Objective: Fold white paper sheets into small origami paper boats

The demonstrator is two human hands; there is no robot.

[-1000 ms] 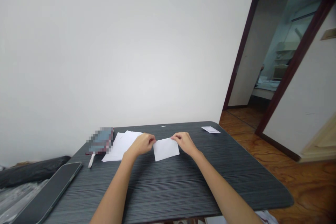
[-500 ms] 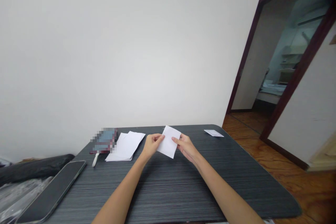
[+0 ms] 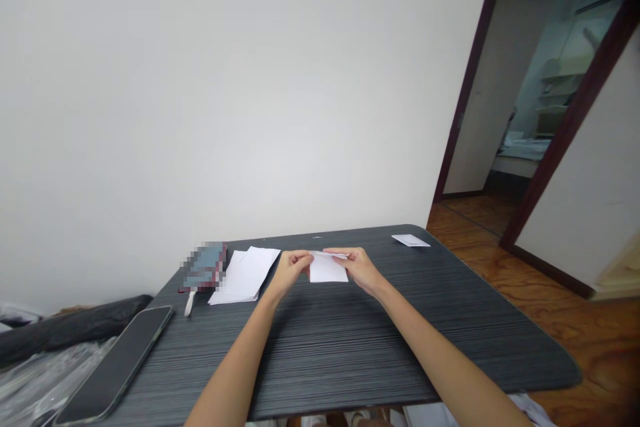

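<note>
Head camera: a dark grey, streaked rectangular table with rounded corners point(image 3: 320, 367) stands against a white wall point(image 3: 280, 93). Beyond its left edge lies crumpled clear plastic wrapping point(image 3: 45, 373); what it holds, if anything, cannot be told. Toward the far left corner is a flat blue-grey item with a dark red border point(image 3: 204, 268), blurred over, so whether it is a pouch or something else is unclear; a short white strap point(image 3: 189, 303) sticks out from its near side.

The small white rectangular piece of paper point(image 3: 329, 271) is plain, with a layered, folded-looking upper edge and a straight lower edge. It is over the table's far half, midway between left and right edges. The left hand point(image 3: 291, 269) pinches its upper left corner between thumb and fingers; the right hand point(image 3: 359, 268) grips the upper right, thumb across the face, fingers along the top edge. The paper's lower part hangs below the fingers.

Loose white paper sheets point(image 3: 245, 275) overlap beside the blurred item, and a small folded white paper point(image 3: 411, 241) lies near the far right corner. A black flat slab with rounded corners point(image 3: 117, 367) lies along the left edge.
</note>
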